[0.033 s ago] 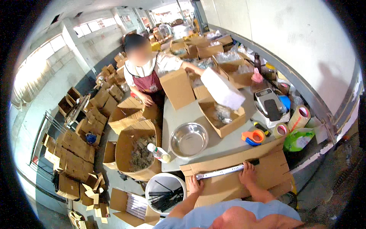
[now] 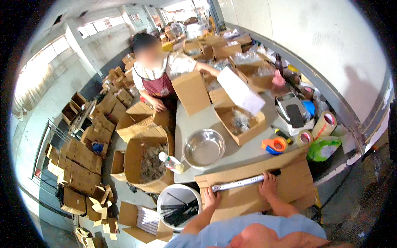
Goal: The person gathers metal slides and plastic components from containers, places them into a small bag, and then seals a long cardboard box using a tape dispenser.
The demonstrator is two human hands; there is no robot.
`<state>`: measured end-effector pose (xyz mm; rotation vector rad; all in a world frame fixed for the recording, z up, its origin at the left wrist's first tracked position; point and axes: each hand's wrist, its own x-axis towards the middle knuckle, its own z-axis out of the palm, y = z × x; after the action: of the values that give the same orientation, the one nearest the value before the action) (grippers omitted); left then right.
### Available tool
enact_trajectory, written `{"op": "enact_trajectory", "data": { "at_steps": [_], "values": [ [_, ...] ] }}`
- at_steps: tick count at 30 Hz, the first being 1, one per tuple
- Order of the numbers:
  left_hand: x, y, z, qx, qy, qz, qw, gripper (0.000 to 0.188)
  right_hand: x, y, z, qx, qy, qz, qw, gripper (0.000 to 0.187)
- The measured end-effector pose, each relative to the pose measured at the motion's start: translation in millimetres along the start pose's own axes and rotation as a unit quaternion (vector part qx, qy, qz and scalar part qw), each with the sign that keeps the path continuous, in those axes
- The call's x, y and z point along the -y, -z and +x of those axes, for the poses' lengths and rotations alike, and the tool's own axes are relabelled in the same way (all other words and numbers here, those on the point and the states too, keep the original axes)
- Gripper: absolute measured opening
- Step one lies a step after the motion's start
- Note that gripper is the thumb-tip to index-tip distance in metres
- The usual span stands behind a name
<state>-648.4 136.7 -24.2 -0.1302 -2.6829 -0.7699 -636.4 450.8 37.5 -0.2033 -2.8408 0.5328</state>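
Note:
A long silver metal drawer slide (image 2: 237, 183) lies across a flattened cardboard sheet (image 2: 244, 202) at the table's near edge. At its left end my left hand (image 2: 211, 199) has its fingers closed on the metal. My right hand (image 2: 269, 188) grips the other end, fingers curled over it. A short dark part shows just beyond the right fingers. Beneath my left forearm, a white bucket (image 2: 165, 193) holds several black strips.
A steel bowl (image 2: 203, 149), a white bottle (image 2: 170, 162), an orange-and-blue tape dispenser (image 2: 273, 145) and an open carton (image 2: 237, 134) stand beyond the cardboard. Across the table, a co-worker (image 2: 159, 82) reaches toward white foam (image 2: 240, 91). Cartons (image 2: 151, 165) crowd the left.

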Motion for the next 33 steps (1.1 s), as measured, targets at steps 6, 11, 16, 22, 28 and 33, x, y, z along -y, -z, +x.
{"op": "enact_trajectory", "data": {
  "at_steps": [6,11,16,22,28,33],
  "values": [
    [-9,5,5,-0.005,0.04,-0.058,0.997,0.062,-22,-34,15,-0.143,0.091,0.128,0.977,0.059],
    [-10,6,6,-0.034,-0.011,-0.079,0.996,0.06,24,-25,98,-0.112,-0.026,0.389,0.914,0.06],
    [-18,-3,-12,-0.09,0.04,-0.015,0.995,0.061,40,-5,197,0.135,-0.16,0.314,0.926,0.076],
    [-63,3,-46,0.298,-0.229,-0.064,0.924,0.072,62,-6,282,0.188,-0.359,0.618,0.674,0.077],
    [-109,24,-8,0.432,-0.277,0.124,0.849,0.065,37,-56,322,0.198,-0.398,0.654,0.612,0.053],
    [-100,-2,-24,0.399,-0.321,0.213,0.832,0.068,49,-38,295,0.165,-0.385,0.747,0.516,0.041]
  ]
}}
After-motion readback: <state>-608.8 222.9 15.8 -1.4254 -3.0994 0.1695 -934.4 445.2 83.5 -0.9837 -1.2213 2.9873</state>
